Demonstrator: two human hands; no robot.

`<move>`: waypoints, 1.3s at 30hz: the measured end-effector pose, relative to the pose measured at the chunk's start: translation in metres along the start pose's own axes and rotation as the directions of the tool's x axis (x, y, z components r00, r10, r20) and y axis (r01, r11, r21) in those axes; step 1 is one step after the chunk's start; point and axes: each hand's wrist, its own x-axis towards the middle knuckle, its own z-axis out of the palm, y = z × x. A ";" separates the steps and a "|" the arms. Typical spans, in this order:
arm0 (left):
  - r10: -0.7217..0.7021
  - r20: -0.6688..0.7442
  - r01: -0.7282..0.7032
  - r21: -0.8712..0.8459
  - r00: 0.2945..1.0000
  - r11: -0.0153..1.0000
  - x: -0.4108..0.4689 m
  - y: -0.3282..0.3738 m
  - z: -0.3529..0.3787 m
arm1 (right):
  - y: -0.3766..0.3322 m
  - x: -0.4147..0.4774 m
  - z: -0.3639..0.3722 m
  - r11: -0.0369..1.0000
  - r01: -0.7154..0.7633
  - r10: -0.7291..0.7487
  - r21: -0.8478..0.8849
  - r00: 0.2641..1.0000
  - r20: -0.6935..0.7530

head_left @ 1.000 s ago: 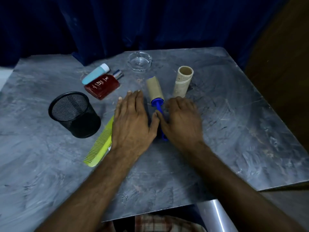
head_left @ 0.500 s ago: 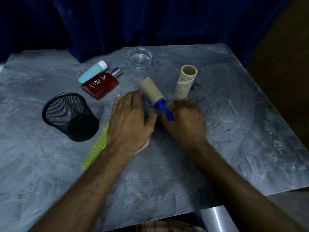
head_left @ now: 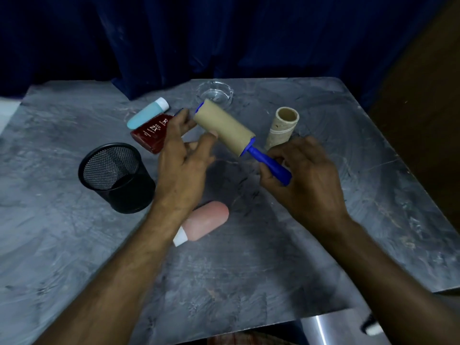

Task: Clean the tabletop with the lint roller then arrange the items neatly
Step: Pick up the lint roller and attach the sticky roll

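Observation:
The lint roller (head_left: pixel 225 130), a tan roll on a blue handle, is lifted above the grey marbled tabletop (head_left: pixel 249 270), tilted up to the left. My right hand (head_left: pixel 303 175) is shut on the blue handle. My left hand (head_left: pixel 183 160) is raised beside the roll with its fingers spread, fingertips touching the roll's near side. A pink tube (head_left: pixel 206 222) with a white cap lies below my left wrist. A red perfume bottle (head_left: pixel 151 133) and a light blue bottle (head_left: pixel 146 113) lie behind my left hand.
A black mesh cup (head_left: pixel 114 175) stands at the left. A spare cardboard roll (head_left: pixel 282 128) lies behind my right hand, and a glass ashtray (head_left: pixel 215 93) sits at the back. A dark blue curtain (head_left: pixel 224 33) hangs behind the table. The table's front edge runs near my forearms.
My right hand has lifted the lint roller off the table by its handle. My left hand rose from the table to the roll, which uncovers the pink tube; the green comb is out of sight.

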 end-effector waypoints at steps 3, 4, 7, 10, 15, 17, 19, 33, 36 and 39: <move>-0.056 -0.017 0.053 -0.171 0.998 0.984 -0.004 0.012 -0.005 | -0.002 0.006 -0.009 0.996 0.088 -0.088 0.012 0.996 -0.036; -0.066 -0.018 0.061 -0.210 0.998 0.976 -0.006 0.016 -0.008 | -0.003 0.008 -0.012 0.993 0.114 -0.114 0.009 0.993 -0.037; -0.049 -0.028 0.040 -0.251 0.998 0.967 -0.013 0.024 -0.015 | -0.007 0.014 -0.022 0.983 0.178 -0.178 0.031 0.984 -0.025; -0.042 -0.033 0.029 -0.316 0.999 0.948 -0.023 0.028 -0.025 | -0.010 0.020 -0.033 0.973 0.188 -0.190 0.131 0.982 0.005; -0.046 -0.086 0.006 -0.415 0.995 0.910 -0.041 0.032 -0.052 | -0.021 0.022 -0.045 0.861 -0.076 0.023 0.503 0.994 0.111; -0.029 -0.128 -0.028 -0.422 0.991 0.906 -0.048 0.033 -0.063 | -0.028 0.024 -0.045 0.607 -0.214 0.136 0.765 0.977 0.165; -0.009 -0.171 -0.063 -0.415 0.985 0.908 -0.054 0.033 -0.074 | -0.034 0.025 -0.042 0.336 -0.263 0.195 0.904 0.959 0.206; 0.126 -0.199 -0.193 -0.367 0.972 0.910 -0.093 0.034 -0.120 | -0.082 0.009 -0.010 0.007 -0.413 0.324 0.911 0.863 0.389; 0.180 -0.183 -0.236 -0.359 0.967 0.903 -0.102 0.030 -0.126 | -0.089 0.008 -0.008 -0.012 -0.423 0.373 0.906 0.839 0.397; 0.168 -0.216 -0.240 -0.371 0.962 0.897 -0.109 0.026 -0.129 | -0.092 0.003 -0.005 -0.083 -0.371 0.365 0.925 0.852 0.375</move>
